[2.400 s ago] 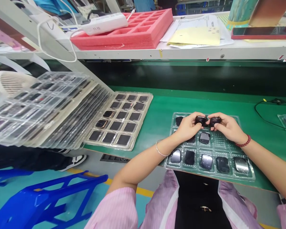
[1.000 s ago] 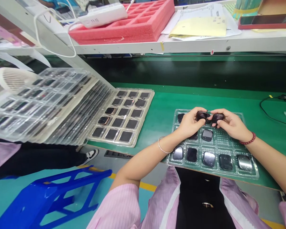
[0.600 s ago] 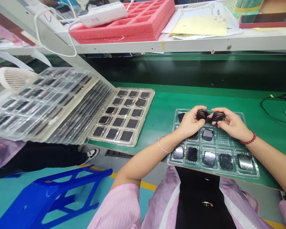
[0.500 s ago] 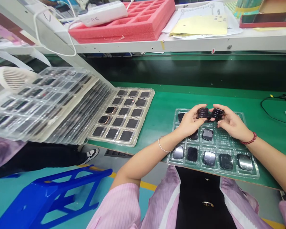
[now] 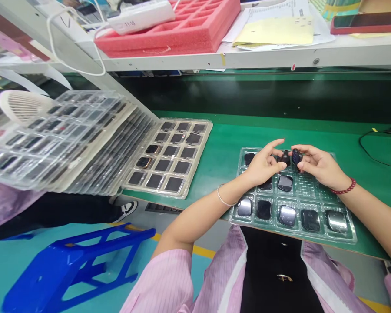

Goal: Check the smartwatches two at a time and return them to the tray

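Clear plastic forms the blister tray [image 5: 306, 187]; over its twelve o'clock part, the left hand [image 5: 263, 168] pinches a black watch body [image 5: 284, 158], the right hand [image 5: 321, 167] pinches a second watch body [image 5: 296, 158]. Toward nine o'clock lies a loaded blister tray [image 5: 193, 164].

The dark squarish pieces [image 5: 287, 215] look glossy, the tray [image 5: 306, 187] shiny clear plastic, the foam block [image 5: 163, 47] matt.
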`<state>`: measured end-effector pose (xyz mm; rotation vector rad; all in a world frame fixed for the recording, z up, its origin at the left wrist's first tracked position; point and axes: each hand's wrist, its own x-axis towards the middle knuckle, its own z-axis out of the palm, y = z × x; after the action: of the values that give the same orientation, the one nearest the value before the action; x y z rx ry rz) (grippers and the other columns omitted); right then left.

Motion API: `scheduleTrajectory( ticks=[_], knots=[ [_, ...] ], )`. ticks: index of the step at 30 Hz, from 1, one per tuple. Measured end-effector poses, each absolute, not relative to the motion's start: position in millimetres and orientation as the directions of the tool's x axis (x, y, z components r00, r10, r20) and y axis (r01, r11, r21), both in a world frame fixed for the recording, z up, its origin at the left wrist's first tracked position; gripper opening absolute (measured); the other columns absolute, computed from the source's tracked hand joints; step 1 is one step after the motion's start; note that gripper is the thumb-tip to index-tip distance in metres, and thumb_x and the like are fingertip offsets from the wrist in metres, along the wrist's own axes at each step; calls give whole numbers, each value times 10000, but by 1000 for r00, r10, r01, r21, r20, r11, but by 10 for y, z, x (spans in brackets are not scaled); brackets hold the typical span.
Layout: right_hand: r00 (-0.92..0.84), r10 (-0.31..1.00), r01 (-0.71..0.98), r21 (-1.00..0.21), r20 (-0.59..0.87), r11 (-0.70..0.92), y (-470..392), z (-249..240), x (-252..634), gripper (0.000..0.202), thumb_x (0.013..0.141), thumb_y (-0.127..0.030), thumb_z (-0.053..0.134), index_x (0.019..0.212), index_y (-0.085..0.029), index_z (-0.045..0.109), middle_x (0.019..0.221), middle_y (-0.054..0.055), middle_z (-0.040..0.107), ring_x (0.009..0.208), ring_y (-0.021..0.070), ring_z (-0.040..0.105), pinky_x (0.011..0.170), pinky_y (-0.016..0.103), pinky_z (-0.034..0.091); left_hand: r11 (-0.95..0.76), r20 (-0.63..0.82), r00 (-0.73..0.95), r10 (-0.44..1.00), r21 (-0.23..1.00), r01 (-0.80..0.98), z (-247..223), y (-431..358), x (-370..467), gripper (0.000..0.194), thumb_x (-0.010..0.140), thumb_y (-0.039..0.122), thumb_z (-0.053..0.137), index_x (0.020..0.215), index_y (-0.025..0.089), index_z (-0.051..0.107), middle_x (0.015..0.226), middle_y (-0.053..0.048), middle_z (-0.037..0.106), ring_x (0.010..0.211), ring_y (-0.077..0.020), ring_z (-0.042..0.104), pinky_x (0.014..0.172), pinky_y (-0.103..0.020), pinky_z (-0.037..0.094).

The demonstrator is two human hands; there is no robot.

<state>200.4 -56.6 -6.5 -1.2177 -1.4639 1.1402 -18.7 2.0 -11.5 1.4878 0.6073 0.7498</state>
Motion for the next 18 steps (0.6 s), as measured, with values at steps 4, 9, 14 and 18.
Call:
scheduleTrajectory(
  ticks=[4,9,14,18],
  knots=[
    [-149,985,223,-968,82,114,-584,-52,1996,519,843,-526,770,1268,-252,654,839,35,648,587,158,537,541,300,484,-99,94,655,749,995,-29,-69,-7,-204,701,802,308,767,1430,251,459,1114,-57,606,598,-32,496,610,-202,466],
    [-184,979,250,-959,88,133,-598,-24,1984,527,878,-537,729,1304,-248,617,702,-4,569,541,149,464,508,290,409,-98,74,670,739,995,-3,-37,-32,-210,699,794,325,780,1416,269,466,1111,-54,601,592,-37,482,586,-203,458],
    [-195,976,264,-953,100,150,-598,12,1958,523,873,-544,726,1281,-231,627,648,-23,526,496,136,405,484,282,354,-117,79,662,746,993,14,-35,-39,-208,682,800,309,771,1408,265,466,1097,-51,596,589,-39,478,591,-210,458],
    [-198,975,271,-951,98,150,-603,21,1949,517,877,-521,723,1281,-215,624,731,2,583,498,121,394,482,277,353,-141,97,659,746,990,14,-37,-36,-210,647,811,305,756,1389,255,471,1076,-46,585,591,-41,477,591,-213,448]
  ],
)
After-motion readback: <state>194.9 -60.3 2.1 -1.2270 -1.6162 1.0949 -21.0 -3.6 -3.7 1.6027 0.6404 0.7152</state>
